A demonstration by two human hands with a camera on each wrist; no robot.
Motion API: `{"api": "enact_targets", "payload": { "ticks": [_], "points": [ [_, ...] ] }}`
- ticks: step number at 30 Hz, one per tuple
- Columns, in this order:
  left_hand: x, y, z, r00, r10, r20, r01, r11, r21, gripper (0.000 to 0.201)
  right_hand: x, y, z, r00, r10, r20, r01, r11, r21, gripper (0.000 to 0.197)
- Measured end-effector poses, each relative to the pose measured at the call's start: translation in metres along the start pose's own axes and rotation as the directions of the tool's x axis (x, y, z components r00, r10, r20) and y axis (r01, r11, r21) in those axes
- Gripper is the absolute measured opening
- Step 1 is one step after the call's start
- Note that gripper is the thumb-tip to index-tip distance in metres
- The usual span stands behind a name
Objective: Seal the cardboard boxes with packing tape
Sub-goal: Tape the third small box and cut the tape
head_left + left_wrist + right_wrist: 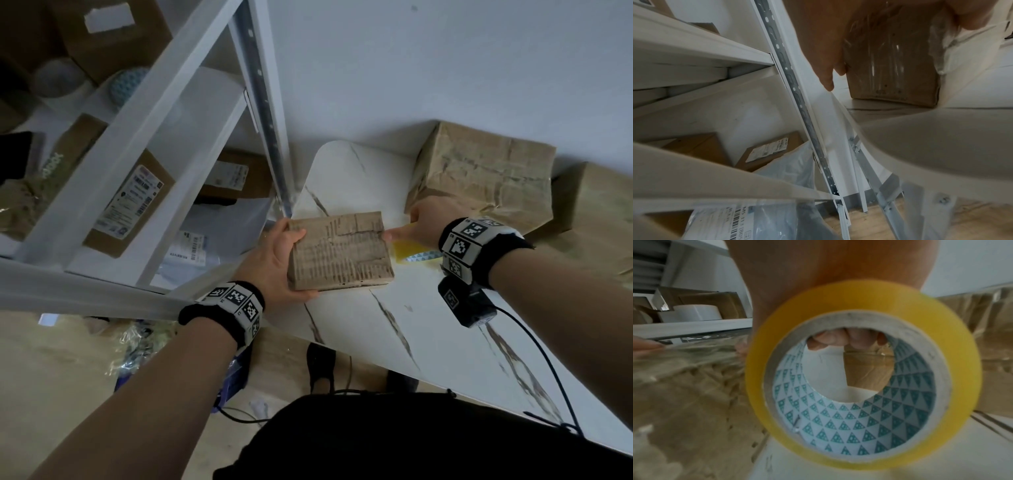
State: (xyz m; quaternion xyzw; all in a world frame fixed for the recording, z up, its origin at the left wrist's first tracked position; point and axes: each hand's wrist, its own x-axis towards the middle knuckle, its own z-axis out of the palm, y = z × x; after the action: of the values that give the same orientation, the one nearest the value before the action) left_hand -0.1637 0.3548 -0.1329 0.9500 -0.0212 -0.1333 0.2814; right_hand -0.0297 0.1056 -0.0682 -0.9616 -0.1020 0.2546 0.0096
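One small box [339, 251] looks mostly wrapped (left hand [274, 260] clasps it, right hand [424, 219] grips the tape roll [863, 374]); others behind appear taped

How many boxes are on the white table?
3. A small taped box sits at the table's edge, gripped by the left hand. A big crumpled box stands against the wall, another box to its right. More may be out of view.
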Motion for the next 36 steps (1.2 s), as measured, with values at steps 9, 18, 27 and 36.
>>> {"api": "enact_targets", "payload": {
  "ticks": [9, 18, 27, 36],
  "points": [
    [-0.015, 0.052, 0.005, 0.994, -0.088, -0.061, 0.104, 0.926, 0.362, 0.121, 0.0, -0.001, 0.002, 1.0, -0.014, 0.013, 0.015, 0.999, -0.033, 0.065],
    [0.001, 0.073, 0.018, 0.992, -0.125, 0.008, 0.107, 0.879, 0.465, 0.11, -0.009, 0.008, 0.003, 0.998, -0.065, -0.005, 0.065, 0.997, 0.047, 0.064],
    [0.022, 0.09, 0.017, 0.993, -0.088, 0.079, 0.036, 0.861, 0.507, 0.12, -0.017, 0.011, 0.007, 0.998, -0.063, -0.006, 0.063, 0.994, 0.083, 0.061],
    [0.027, 0.128, 0.019, 0.962, -0.264, 0.069, 0.196, 0.846, 0.496, 0.128, -0.032, 0.021, 0.009, 0.996, -0.071, 0.044, 0.068, 0.996, 0.061, 0.059]
  ]
}}
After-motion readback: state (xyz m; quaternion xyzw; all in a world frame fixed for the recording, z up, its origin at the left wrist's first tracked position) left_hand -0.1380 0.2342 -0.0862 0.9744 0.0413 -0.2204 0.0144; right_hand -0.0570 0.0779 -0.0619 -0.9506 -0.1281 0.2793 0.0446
